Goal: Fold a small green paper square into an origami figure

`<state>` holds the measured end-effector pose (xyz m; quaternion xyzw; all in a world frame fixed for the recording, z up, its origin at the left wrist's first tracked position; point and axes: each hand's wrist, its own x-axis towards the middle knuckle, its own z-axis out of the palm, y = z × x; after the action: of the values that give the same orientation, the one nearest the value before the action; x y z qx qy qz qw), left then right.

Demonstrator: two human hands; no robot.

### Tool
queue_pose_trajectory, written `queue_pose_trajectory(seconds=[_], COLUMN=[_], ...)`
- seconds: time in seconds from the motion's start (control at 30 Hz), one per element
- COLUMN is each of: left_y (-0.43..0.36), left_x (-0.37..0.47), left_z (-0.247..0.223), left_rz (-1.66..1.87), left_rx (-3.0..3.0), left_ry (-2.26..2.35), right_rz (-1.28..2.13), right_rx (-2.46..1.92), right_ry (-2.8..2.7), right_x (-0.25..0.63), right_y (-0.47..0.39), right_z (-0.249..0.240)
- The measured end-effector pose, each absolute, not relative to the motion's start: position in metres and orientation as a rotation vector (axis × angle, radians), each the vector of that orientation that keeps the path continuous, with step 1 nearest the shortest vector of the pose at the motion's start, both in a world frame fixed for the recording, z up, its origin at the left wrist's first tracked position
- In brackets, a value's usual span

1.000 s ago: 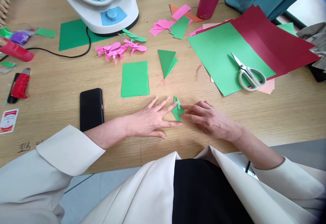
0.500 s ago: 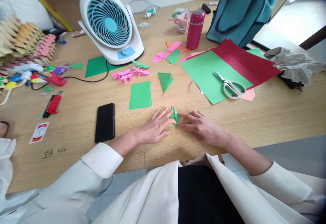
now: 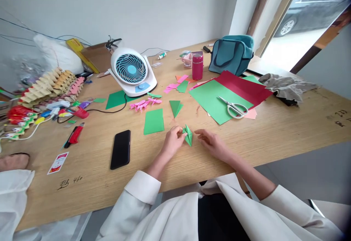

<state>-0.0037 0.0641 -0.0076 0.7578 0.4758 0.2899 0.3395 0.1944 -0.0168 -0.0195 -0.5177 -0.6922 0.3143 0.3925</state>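
Observation:
A small folded piece of green paper (image 3: 188,136), diamond-shaped with pointed tips, is at the front middle of the table. My left hand (image 3: 174,139) pinches its left edge between thumb and fingers. Just to the right, apart from the paper, my right hand (image 3: 212,144) hovers with its fingers loosely apart and nothing in them. Beyond the hands lie a folded green triangle (image 3: 175,108) and a stack of green paper squares (image 3: 154,121).
Scissors (image 3: 233,108) rest on a large green sheet (image 3: 211,100) over red paper (image 3: 246,87). A phone (image 3: 120,149) lies to the left. Farther back stand a fan (image 3: 134,72), a pink bottle (image 3: 197,66) and a teal bag (image 3: 231,55). Another person's hand (image 3: 13,162) is at far left.
My left hand has gone from lying flat by the folded paper to pinching it. My right hand has come off the paper to the right. The camera view has tilted up.

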Motion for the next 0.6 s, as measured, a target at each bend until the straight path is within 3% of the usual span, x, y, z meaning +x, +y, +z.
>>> queue_pose_trajectory(seconds=[0.23, 0.6], left_y=[0.064, 0.078], left_x=[0.003, -0.007], left_z=[0.006, -0.004], left_rz=[0.902, 0.943], left_rx=[1.753, 1.323], left_ry=[1.001, 0.929], right_rz=[1.324, 1.305], right_rx=[-1.229, -1.223], right_ry=[-1.272, -1.257], right_x=[0.193, 0.162], right_y=[0.021, 0.040], right_z=[-0.004, 0.001])
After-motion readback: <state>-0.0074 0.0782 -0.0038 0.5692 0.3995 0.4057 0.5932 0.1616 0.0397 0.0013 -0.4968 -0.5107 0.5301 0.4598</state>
